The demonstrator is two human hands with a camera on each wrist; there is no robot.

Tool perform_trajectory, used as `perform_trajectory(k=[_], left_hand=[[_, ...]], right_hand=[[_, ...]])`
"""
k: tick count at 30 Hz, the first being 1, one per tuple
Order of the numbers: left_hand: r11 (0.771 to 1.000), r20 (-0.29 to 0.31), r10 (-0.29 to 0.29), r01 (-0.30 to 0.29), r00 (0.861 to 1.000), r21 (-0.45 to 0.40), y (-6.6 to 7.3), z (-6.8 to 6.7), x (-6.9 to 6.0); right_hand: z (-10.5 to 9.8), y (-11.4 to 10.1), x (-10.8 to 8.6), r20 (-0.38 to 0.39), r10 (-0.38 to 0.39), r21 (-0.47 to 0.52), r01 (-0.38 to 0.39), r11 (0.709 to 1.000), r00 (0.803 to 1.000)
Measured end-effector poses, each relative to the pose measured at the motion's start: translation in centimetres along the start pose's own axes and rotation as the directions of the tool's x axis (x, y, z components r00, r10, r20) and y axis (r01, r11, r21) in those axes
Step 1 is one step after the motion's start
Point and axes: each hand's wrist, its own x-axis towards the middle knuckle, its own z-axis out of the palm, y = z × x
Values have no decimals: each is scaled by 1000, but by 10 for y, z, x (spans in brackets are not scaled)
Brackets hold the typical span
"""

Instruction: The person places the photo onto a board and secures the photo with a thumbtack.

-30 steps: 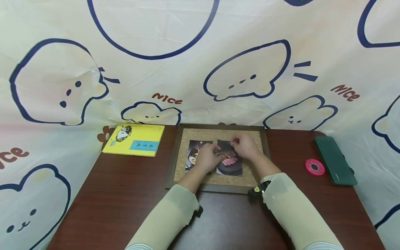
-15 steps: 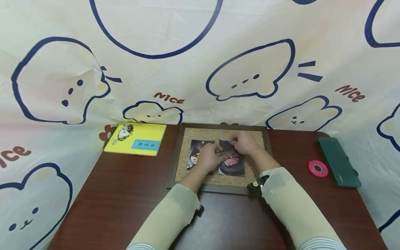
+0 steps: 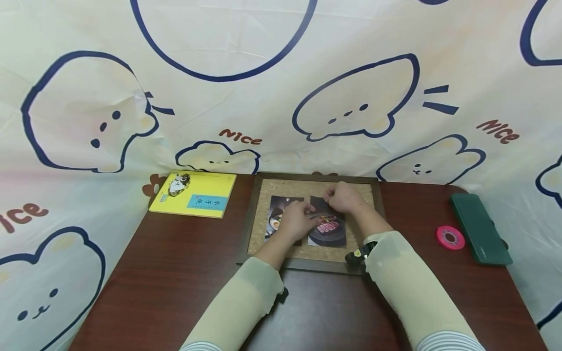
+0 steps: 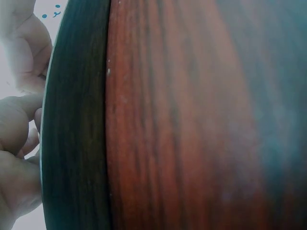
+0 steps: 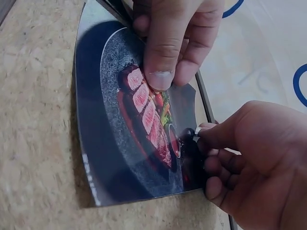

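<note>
In the head view, a framed corkboard (image 3: 259, 229) lies on the table. A photo of sliced meat on a dark plate (image 3: 329, 239) lies on its right half, slightly bowed in the right wrist view. My left hand (image 3: 295, 222) rests across the left photo, its thumb and fingertips pressing the meat photo near its left edge. My right hand (image 5: 268, 153) pinches a small shiny pushpin (image 5: 197, 131) at the meat photo's upper edge; fingertips partly hide it. A second food photo (image 3: 274, 222), with a pin at its top, is partly covered by my left hand.
A yellow book (image 3: 204, 183) lies at the back left of the brown table (image 3: 175, 263). At the right are a pink tape roll (image 3: 450, 238) and a dark green case (image 3: 480, 229). A printed cloth (image 3: 272, 112) hangs behind the table.
The head view has shifted slightly, so everything sits a little further right in it. Both hands keep about the same place over the photos.
</note>
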Motion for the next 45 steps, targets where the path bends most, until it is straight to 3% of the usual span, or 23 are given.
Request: perform_trajectory(k=[14, 30, 32, 39, 42, 45], left_hand=[[1000, -3, -7, 7, 1000, -8, 0, 3, 0], [1000, -7, -6, 6, 1000, -11, -1, 4, 2], [1000, -4, -10, 10, 1000, -18, -2, 3, 2], [1000, 9, -14, 14, 1000, -12, -2, 5, 3], [1000, 15, -24, 24, 1000, -4, -2, 5, 4], [999, 11, -37, 37, 999, 3, -2, 4, 4]], right_hand=[[5, 2, 0, -37, 65, 49, -63, 997, 997], [6, -5, 7, -43, 87, -74, -90, 993, 995], [7, -4, 8, -34, 66, -59, -67, 996, 997], [0, 22, -2, -1, -23, 138, 23, 990, 1000], [-5, 32, -10, -27, -74, 156, 77, 985, 997], [-8, 34, -18, -69, -128, 113, 135, 984, 989]])
